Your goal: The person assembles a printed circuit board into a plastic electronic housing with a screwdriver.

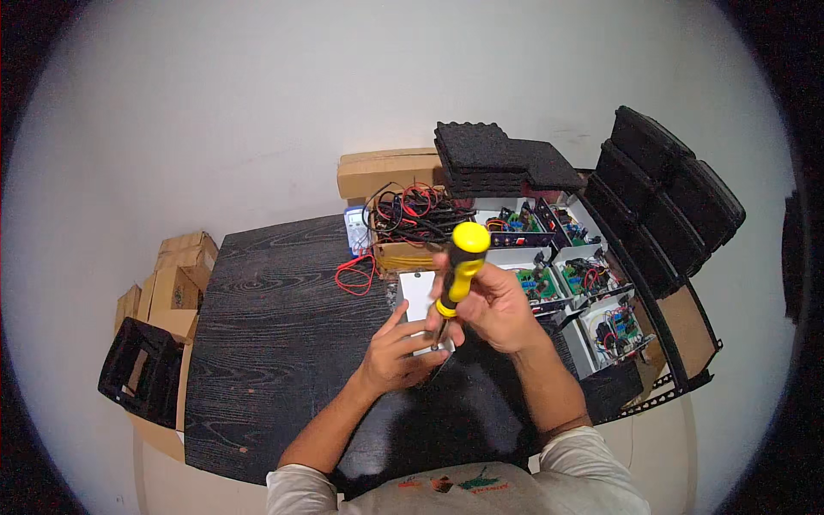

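The right hand is clamping its grip around one yellow-and-black screwdriver, whose shaft is pointing down at the near end of one white box. That box is lying on the black wood-grained surface, directly in front of the person. The left hand is spreading its fingers over the same end; I cannot tell whether its grip is clamping the box or only resting there. Five open cases are showing circuit boards at right. Beyond, one carton is holding tangled cables, and one multimeter is sitting just left.
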A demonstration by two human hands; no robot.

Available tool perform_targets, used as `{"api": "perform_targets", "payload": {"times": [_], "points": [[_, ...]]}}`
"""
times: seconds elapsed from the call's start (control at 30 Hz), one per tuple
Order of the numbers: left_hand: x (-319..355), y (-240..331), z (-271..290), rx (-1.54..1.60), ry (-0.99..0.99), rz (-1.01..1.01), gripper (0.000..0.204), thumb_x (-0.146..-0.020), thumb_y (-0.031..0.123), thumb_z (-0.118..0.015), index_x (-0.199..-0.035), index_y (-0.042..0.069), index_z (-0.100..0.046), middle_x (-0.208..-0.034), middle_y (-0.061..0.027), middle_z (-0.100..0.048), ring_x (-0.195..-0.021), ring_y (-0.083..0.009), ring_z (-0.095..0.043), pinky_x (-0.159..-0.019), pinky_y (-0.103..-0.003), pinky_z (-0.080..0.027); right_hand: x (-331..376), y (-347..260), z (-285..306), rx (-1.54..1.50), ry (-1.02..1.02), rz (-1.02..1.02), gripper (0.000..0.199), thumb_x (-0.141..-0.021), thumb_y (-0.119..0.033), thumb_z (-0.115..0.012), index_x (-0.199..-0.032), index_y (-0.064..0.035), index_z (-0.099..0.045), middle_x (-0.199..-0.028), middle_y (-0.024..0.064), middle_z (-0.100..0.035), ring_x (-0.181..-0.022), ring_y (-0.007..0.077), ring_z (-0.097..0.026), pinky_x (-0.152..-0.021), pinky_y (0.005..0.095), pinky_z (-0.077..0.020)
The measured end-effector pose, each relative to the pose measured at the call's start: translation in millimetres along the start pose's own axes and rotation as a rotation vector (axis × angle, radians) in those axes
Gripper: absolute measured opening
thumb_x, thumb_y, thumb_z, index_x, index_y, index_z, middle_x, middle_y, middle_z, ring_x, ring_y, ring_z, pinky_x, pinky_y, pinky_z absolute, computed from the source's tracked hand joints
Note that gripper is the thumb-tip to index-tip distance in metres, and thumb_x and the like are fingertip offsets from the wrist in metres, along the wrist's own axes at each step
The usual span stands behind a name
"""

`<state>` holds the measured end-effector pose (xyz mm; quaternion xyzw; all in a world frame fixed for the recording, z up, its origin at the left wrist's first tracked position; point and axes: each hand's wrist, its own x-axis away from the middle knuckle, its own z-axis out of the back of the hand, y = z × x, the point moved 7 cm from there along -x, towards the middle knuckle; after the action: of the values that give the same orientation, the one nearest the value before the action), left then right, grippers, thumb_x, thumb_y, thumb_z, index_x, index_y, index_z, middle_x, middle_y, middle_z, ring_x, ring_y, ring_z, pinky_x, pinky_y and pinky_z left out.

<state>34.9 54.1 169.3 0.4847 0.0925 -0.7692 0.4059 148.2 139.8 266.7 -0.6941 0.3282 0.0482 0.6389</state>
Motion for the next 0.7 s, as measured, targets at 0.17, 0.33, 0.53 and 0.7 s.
{"api": "perform_targets", "payload": {"times": [0.17, 0.33, 0.53, 0.7], "points": [[4.8, 0.8, -0.9, -0.022, -0.005, -0.076, 0.041, -0.072, 0.012, -0.087, -0.110, 0.025, -0.080, -0.117, 0.0045, -0.073, -0.117, -0.0212, -0.068, -0.115, -0.065, -0.039, -3.8, 2.8, 0.4, -0.052, 0.084, 0.047, 0.076, -0.092, -0.021, -0.080, -0.154, -0.0033, -0.039, -0.118, 0.0130, -0.066, -0.093, 0.0234, -0.073, -0.061, 0.0262, -0.0568], [-3.4, 4.7, 1.5, -0.030, -0.025, -0.058, 0.038, -0.068, 0.013, -0.091, -0.101, 0.025, -0.080, -0.108, 0.0049, -0.073, -0.109, -0.0235, -0.071, -0.113, -0.064, -0.043, -1.5, 3.2, 7.1, -0.023, 0.093, -0.047, 0.079, -0.093, -0.021, -0.079, -0.156, -0.0053, -0.035, -0.116, 0.0109, -0.065, -0.093, 0.0226, -0.073, -0.060, 0.0250, -0.0551], [-1.5, 4.4, 1.1, -0.001, -0.022, -0.057, 0.038, -0.070, 0.013, -0.090, -0.104, 0.024, -0.080, -0.110, 0.0041, -0.072, -0.111, -0.0216, -0.069, -0.114, -0.065, -0.041, -2.0, 7.5, 9.2, -0.186, 0.158, 0.018, 0.079, -0.094, -0.027, -0.078, -0.155, -0.0059, -0.034, -0.111, 0.0093, -0.064, -0.091, 0.0226, -0.073, -0.056, 0.0235, -0.0540], [-6.3, 6.5, 5.3, -0.011, -0.039, -0.052, 0.038, -0.068, 0.014, -0.091, -0.103, 0.024, -0.080, -0.107, 0.0049, -0.073, -0.106, -0.0217, -0.070, -0.113, -0.064, -0.043, 2.1, 0.9, 9.1, 0.011, -0.037, 0.016, 0.061, -0.103, -0.019, -0.066, -0.154, -0.0029, -0.037, -0.126, 0.0115, -0.066, -0.101, 0.0171, -0.069, -0.072, 0.0279, -0.0613]]}}
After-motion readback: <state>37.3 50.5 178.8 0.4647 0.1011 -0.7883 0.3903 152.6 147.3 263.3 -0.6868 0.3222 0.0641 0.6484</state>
